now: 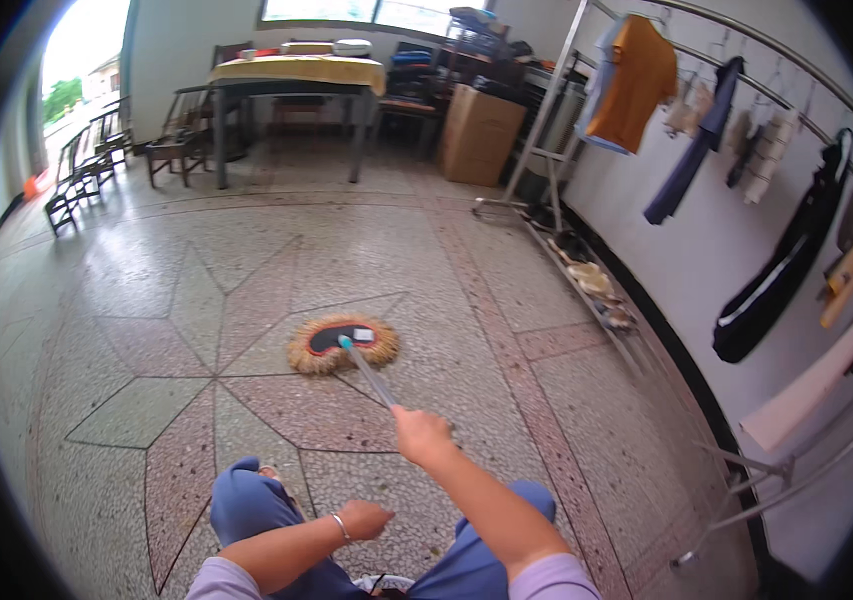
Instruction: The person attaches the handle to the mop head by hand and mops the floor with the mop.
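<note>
My right hand [423, 436] grips the metal handle [375, 380] of a mop, held out in front of me. The handle slopes down to a teal joint [345, 342] on the mop head [306, 352]. Tan fringe surrounds the head's dark, red-edged backing, which carries a small white label [363, 334]. The mop head rests on the terrazzo floor [396, 255], close to the centre of an inlaid star pattern. Over my lap, my left hand [366, 520] is loosely closed, with a silver bracelet [341, 526] at the wrist. Nothing shows in its fingers.
A cloth-covered table [299, 69] stands at the back, a wooden chair [175, 146] beside it and several more along the left. A cardboard box [480, 135] is at the back right. Along the right wall runs a metal clothes rack [546, 112] with hanging clothes and shoes [591, 277] below.
</note>
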The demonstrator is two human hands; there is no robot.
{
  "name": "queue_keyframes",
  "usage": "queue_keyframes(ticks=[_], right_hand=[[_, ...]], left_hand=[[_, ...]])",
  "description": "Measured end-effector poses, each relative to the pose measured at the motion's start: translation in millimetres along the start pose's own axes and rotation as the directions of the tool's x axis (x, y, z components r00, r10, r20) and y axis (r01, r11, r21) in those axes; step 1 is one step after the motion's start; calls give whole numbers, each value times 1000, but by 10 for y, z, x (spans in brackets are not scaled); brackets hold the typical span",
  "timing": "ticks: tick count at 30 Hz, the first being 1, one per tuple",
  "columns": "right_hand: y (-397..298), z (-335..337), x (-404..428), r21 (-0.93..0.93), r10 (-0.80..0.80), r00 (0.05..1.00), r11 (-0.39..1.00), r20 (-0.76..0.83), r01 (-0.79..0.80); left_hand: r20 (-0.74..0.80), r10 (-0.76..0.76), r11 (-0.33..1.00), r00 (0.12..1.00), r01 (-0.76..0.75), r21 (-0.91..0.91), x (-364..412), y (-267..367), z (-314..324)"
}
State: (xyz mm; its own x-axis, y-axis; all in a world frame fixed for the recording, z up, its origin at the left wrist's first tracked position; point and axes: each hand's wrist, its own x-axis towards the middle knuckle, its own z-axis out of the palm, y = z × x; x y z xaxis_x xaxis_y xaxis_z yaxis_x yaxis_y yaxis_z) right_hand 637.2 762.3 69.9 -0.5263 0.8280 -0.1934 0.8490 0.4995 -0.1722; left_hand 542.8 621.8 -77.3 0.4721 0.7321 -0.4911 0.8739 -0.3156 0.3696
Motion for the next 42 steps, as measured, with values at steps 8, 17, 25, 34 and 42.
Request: queue_keyframes(ticks=[8, 17, 25, 34, 42], right_hand=[[658, -132, -953, -36, 124, 988, 992, 89, -122], [374, -1388, -2728, -208, 190, 980, 963, 64, -173], [35, -1166, -2676, -271, 102, 994, 956, -50, -112], [-68, -1034, -2442, -328, -155, 984, 937, -87, 119], [66, -624, -1852, -335, -84, 996, 938, 17, 85]], left_hand=[[-73, 8, 1000, 997, -7, 10, -125, 56, -407], [171, 291, 939, 941, -315, 137, -32, 556, -246], [217, 329, 922, 919, -362, 135, -106, 936, -334], [131, 234, 963, 963, -248, 102, -171, 836, -221], [193, 186, 975, 963, -205, 85, -98, 701, 213]])
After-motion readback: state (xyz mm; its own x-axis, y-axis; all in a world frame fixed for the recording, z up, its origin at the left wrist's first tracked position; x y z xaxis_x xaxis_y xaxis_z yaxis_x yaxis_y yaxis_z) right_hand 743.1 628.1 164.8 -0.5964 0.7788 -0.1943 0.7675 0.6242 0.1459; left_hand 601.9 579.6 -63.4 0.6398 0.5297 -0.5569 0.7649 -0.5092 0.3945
